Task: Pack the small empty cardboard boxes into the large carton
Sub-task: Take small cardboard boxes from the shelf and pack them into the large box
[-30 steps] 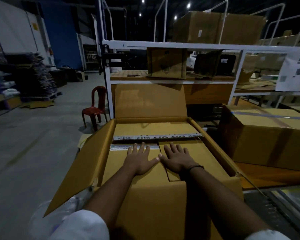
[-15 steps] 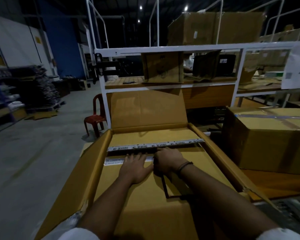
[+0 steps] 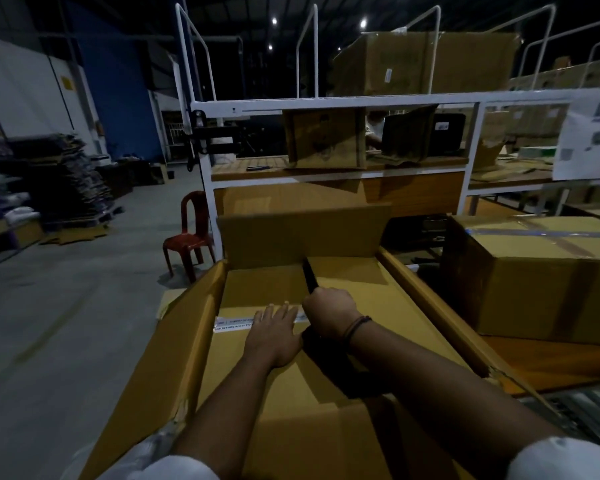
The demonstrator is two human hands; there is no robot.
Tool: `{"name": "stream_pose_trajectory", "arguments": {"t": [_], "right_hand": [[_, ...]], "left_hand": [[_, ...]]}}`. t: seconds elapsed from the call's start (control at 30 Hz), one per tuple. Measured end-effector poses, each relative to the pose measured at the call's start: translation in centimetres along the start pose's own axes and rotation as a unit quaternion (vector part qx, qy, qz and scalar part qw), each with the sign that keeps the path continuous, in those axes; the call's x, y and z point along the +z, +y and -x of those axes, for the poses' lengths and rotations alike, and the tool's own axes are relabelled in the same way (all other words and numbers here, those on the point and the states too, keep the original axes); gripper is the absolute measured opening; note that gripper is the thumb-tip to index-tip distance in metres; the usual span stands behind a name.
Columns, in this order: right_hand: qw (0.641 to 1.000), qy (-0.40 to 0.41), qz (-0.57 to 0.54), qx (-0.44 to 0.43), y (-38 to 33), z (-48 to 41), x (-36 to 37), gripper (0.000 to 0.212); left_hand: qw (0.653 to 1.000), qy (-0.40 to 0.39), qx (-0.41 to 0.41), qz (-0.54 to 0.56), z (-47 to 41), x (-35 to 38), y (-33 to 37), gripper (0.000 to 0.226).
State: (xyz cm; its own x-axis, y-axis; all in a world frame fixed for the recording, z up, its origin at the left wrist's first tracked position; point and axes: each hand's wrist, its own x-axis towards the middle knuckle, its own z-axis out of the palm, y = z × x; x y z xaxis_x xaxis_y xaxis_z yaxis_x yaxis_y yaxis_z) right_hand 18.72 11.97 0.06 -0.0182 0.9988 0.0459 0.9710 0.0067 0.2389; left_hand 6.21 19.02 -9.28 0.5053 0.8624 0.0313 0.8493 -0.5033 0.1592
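Near centre, carton mouth: large carton [image 3: 194, 341] stands open, side flaps splayed, far flap [image 3: 302, 237] upright.
Done so far: top layer looks filled. The left small box [image 3: 243, 375] and right small box [image 3: 395, 323] lie flat side by side, close under the carton's rim.
Left to do: right small box not yet seated, by my reading; a dark gap [image 3: 309, 278] runs near to far between the two. Closing that gap and folding the flaps appear to remain. Lower layers hidden.
Left hand: [image 3: 274, 336] fingers straight, slightly spread, pressing flat on left small box; fingertips reach its white tape strip [image 3: 232, 323].
Right hand: [image 3: 329, 315] fingers curled, knuckles up, at the gap. They seem to hook the inner edge of right small box, though the light is too dim to show the fingertips.
Box against fingers: left small box lies under the left palm; right small box spreads right and far from the right knuckles, its left edge at the curled fingers.
Right of carton: sealed carton [image 3: 541, 278], apart from the work.
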Motion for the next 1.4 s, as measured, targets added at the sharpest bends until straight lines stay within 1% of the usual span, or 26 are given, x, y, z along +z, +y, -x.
{"name": "stream_pose_trajectory", "arguments": {"t": [0.13,0.2,0.3,0.33,0.4,0.43,0.47,0.57,0.6,0.67,0.73,0.8,0.9,0.97,1.07,1.17,1.2,1.27,1.33,1.4], "right_hand": [[0.997,0.071,0.035,0.021,3.1,1.0,-4.1,0.019],[0.996,0.057,0.065,0.024,5.8,1.7,-6.8,0.021],[0.988,0.026,0.138,0.062,10.2,2.6,-9.6,0.027],[0.981,0.011,0.173,0.085,11.8,2.8,-9.6,0.031],[0.956,-0.028,0.256,0.138,14.9,3.3,-8.7,0.048],[0.943,-0.05,0.285,0.164,16.1,3.7,-8.0,0.055],[0.936,-0.064,0.294,0.184,17.0,4.1,-7.0,0.058],[0.936,-0.082,0.252,0.231,18.8,5.9,-2.9,0.054],[0.939,-0.092,0.226,0.24,19.2,6.4,-1.2,0.056],[0.952,-0.108,0.143,0.247,19.6,7.6,1.8,0.066],[0.961,-0.09,0.07,0.254,19.7,8.6,4.5,0.074],[0.962,-0.06,0.018,0.264,19.8,9.1,6.2,0.076],[0.962,-0.046,-0.014,0.269,20.0,8.9,7.5,0.078],[0.965,-0.052,-0.018,0.256,19.6,8.5,7.6,0.079],[0.978,-0.071,-0.036,0.192,18.2,7.3,7.0,0.074],[0.982,-0.087,-0.11,0.125,15.2,5.7,6.3,0.072],[0.984,-0.074,-0.122,0.107,14.1,5.2,6.0,0.07],[0.988,-0.021,-0.136,0.074,12.2,4.4,5.3,0.065],[0.984,0.037,-0.164,0.058,10.9,3.7,3.5,0.061],[0.978,0.097,-0.177,0.055,9.9,3.4,1.4,0.053]], "left_hand": [[1.0,0.007,-0.003,0.013,0.1,-0.1,0.2,0.085],[1.0,0.01,0.0,0.022,0.3,-0.1,0.1,0.093],[1.0,0.016,0.005,0.023,0.6,-0.3,0.0,0.122],[1.0,0.017,0.005,0.022,0.6,-0.4,0.0,0.118],[1.0,0.018,0.0,0.019,0.6,-0.4,0.2,0.097],[1.0,0.019,-0.003,0.018,0.6,-0.4,0.3,0.092],[1.0,0.018,-0.007,0.014,0.7,-0.4,0.4,0.09],[1.0,0.019,-0.008,0.011,0.7,-0.3,0.6,0.086],[1.0,0.019,-0.007,0.014,0.6,-0.3,0.5,0.086],[1.0,0.023,-0.007,0.018,0.7,-0.3,0.5,0.085],[0.999,0.031,-0.013,0.022,0.8,-0.4,0.3,0.085],[0.999,0.038,-0.017,0.022,1.0,-0.4,0.2,0.084],[0.998,0.053,-0.021,0.021,1.5,-0.4,0.3,0.082],[0.997,0.064,-0.028,0.028,1.5,-0.5,0.4,0.081],[0.996,0.076,-0.033,0.028,1.5,-0.8,0.8,0.081],[0.994,0.106,-0.034,0.024,1.3,-1.5,1.4,0.08],[0.991,0.127,-0.031,0.021,1.2,-1.9,1.6,0.08],[0.983,0.185,-0.016,0.002,1.2,-3.4,2.1,0.076],[0.971,0.237,0.001,-0.026,1.7,-5.5,2.6,0.069],[0.961,0.273,0.013,-0.041,2.6,-7.9,3.1,0.061]]}}
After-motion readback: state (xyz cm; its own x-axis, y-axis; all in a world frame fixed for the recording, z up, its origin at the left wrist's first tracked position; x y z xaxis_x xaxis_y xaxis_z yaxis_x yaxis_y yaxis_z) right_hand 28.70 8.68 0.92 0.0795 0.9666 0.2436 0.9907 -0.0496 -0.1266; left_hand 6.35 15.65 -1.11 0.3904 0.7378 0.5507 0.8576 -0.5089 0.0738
